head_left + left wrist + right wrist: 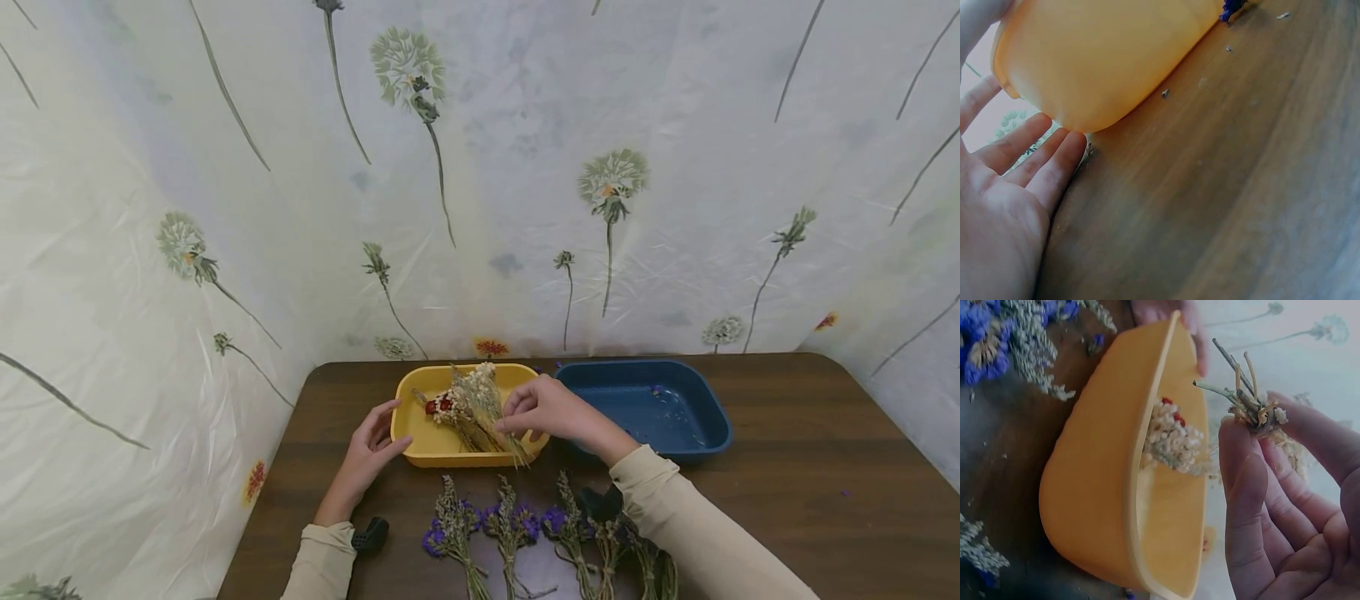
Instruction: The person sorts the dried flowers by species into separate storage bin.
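In the head view, a dried bunch is pinched by its stems in the right grip over the yellow tray, beside red-flecked flowers. Purple bunches are laid on the desk nearer the person; the blue tray is set alongside.

In the left wrist view, the yellow tray's end is touched by the left grip, fingers extended; crumbs are scattered.

In the right wrist view, stem ends are exposed; pressure is best kept there, sparing the heads.

The tray at the left hand is yellow, the basin right of the right hand blue, the sheet beyond dandelion-patterned.
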Available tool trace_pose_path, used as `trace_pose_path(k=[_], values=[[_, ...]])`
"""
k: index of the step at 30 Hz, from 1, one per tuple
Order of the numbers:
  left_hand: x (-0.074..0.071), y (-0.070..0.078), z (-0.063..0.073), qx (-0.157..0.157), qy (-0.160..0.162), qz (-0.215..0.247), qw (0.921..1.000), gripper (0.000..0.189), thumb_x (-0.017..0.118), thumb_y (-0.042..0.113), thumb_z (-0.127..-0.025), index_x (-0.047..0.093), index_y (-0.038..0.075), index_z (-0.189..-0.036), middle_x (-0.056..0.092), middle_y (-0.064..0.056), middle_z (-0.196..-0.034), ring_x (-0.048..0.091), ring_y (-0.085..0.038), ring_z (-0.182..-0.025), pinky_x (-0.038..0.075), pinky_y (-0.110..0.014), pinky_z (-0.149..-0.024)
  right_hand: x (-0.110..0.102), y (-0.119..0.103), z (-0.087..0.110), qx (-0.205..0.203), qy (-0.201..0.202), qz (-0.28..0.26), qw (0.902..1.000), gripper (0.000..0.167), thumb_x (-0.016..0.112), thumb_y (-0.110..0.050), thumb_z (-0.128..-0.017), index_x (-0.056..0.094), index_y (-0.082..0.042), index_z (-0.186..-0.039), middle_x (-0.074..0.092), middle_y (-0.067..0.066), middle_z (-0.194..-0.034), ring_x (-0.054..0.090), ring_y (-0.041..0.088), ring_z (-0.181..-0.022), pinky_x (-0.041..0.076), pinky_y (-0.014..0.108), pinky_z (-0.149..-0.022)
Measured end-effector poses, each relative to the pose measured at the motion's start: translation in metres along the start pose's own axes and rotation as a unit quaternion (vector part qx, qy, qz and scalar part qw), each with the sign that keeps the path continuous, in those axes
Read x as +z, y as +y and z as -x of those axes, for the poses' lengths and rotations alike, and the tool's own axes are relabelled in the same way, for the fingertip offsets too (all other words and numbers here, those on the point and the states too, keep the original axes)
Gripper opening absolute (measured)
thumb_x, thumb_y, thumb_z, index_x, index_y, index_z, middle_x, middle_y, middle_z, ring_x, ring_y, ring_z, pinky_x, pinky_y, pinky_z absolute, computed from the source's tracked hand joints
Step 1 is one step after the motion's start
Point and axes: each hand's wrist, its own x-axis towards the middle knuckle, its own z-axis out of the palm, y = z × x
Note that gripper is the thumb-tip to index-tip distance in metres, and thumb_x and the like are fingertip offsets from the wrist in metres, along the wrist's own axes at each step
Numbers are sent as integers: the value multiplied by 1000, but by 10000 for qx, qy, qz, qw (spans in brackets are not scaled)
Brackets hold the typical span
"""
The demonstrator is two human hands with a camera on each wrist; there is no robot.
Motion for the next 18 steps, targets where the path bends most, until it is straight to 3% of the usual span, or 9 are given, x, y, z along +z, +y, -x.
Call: trace_pose_path(k=[18], values=[[0,0,0,34,-17,65,10000,65,70,8,-98,42,12,-156,38,-15,-165,41,-38,-150,51,-19,-102,-5,6,-44,336,-112,1020,9942,13,81,-23,-90,77,-12,-84,75,3,-76,71,15,-65,61,33,-62]])
